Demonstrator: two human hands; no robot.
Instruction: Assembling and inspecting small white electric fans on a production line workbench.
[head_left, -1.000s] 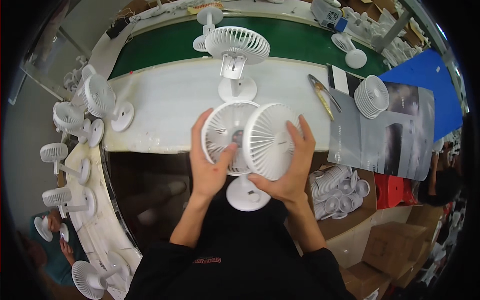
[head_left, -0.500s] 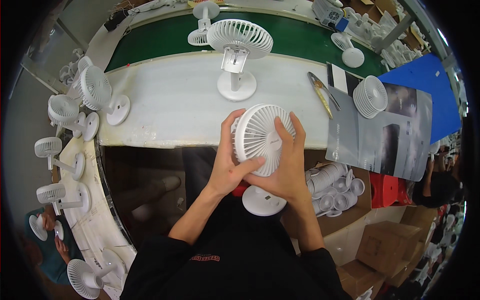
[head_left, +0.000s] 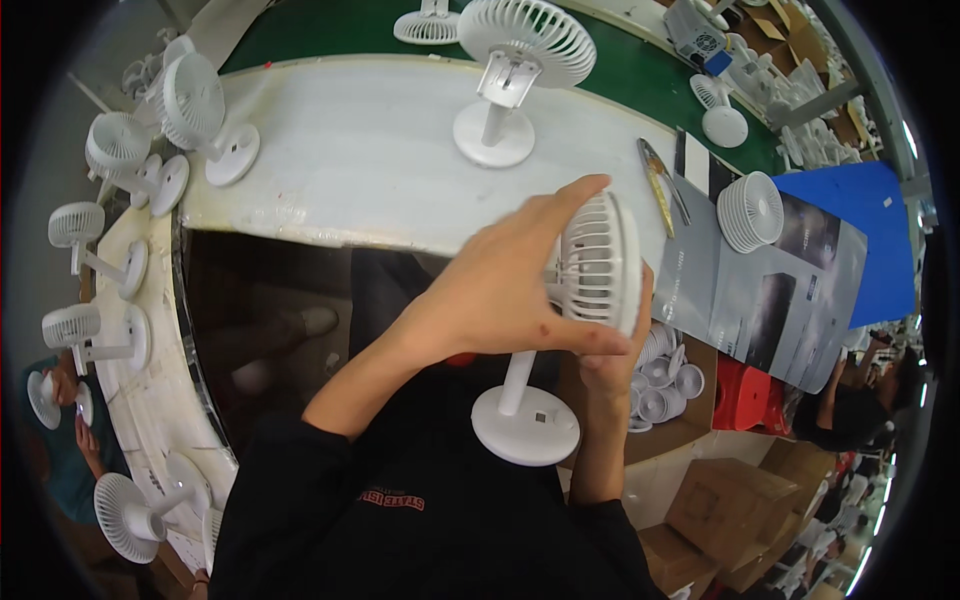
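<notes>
A white desk fan [head_left: 605, 265] is held up before my chest, its ribbed head turned side-on to the right. My left hand [head_left: 490, 285] spans the back of the head, thumb along the lower rim and fingers at the upper edge. Behind and below the head, my right hand [head_left: 608, 372] holds its far side; most of those fingers are hidden. The fan's round base [head_left: 525, 428] hangs under the head on a short stem. Beyond my hands, another white fan [head_left: 495, 135] stands on the white worktable [head_left: 345, 150].
Several white fans [head_left: 190, 100] line the left side. To the right lie tweezers [head_left: 665, 185], a stack of round grilles [head_left: 750, 212] and a grey printed sheet [head_left: 790, 290]. A carton of white round parts [head_left: 660, 390] sits below. A co-worker's hands [head_left: 88, 435] hold parts at far left.
The fan head has swung from facing up toward me to side-on, facing right. My left hand has moved onto its back, and my right hand lower behind it. The view has shifted.
</notes>
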